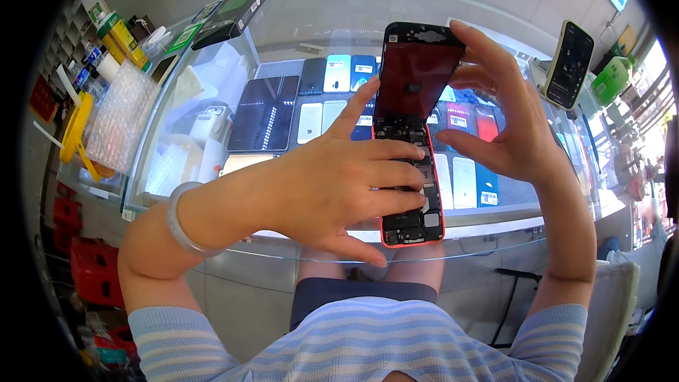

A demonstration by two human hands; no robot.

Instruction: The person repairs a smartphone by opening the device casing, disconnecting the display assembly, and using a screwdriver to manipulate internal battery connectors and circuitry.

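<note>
A red-framed phone (411, 223) lies opened on the glass counter, its battery and inner parts bare. Its dark screen assembly (414, 67) stands raised from the upper end of the body. My left hand (353, 180) has its fingers spread over the inner parts, some fingertips resting on them, the index finger reaching up beside the screen and the thumb below, near the counter's edge. My right hand (506, 113) grips the screen's upper right corner with its upper fingers; the thumb is held apart, by the body's right side.
Below the glass (212, 219) lie several phones and a tablet (262, 113). A phone (569, 64) stands at right beside a green bottle (612, 79). A black box (230, 18), bubble wrap (124, 117) and a yellow item (81, 134) sit at left, above red stools (95, 269).
</note>
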